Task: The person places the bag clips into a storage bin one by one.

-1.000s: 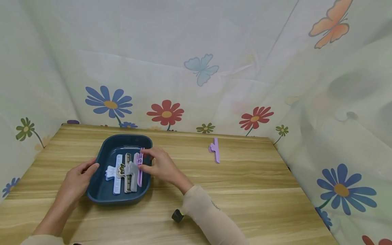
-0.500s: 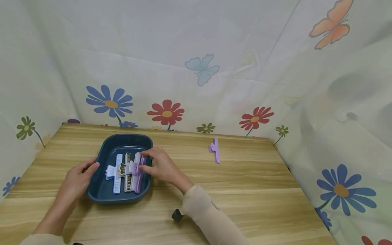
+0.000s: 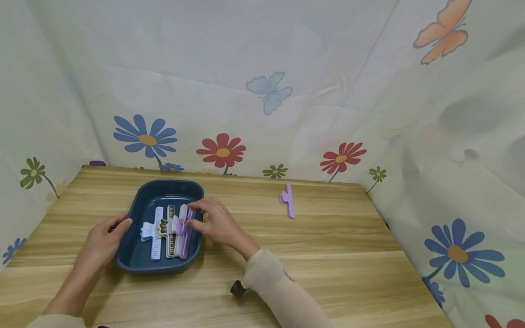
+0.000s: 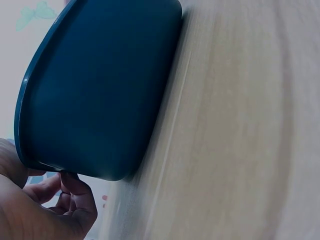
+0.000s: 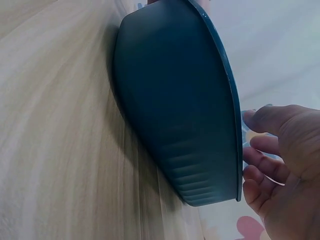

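A dark blue tray (image 3: 141, 266) stands on the table at the left. My left hand (image 3: 104, 241) grips its left rim; in the left wrist view bent fingers lie under the rim. Inside the tray, several bag clips lie side by side: a pale blue one (image 3: 157, 241), a black-and-cream patterned one (image 3: 170, 214), a whitish one (image 3: 179, 248) and a purple clip (image 3: 186, 241) at the right. My right hand (image 3: 217, 223) reaches over the right rim, thumb and forefinger on the purple clip. The right wrist view shows the hand beyond the tray wall, which hides the clips.
Another purple clip (image 3: 289, 200) lies on the wooden table (image 3: 328, 255) towards the back, right of the tray. A small black object (image 3: 237, 289) shows beside the right sleeve. Flowered cloth (image 3: 307, 127) hangs behind the table and along both sides.
The purple clip in my right hand has turned from on edge to flat, its grip part now pointing left over the whitish clip. My left hand stays on the tray rim.
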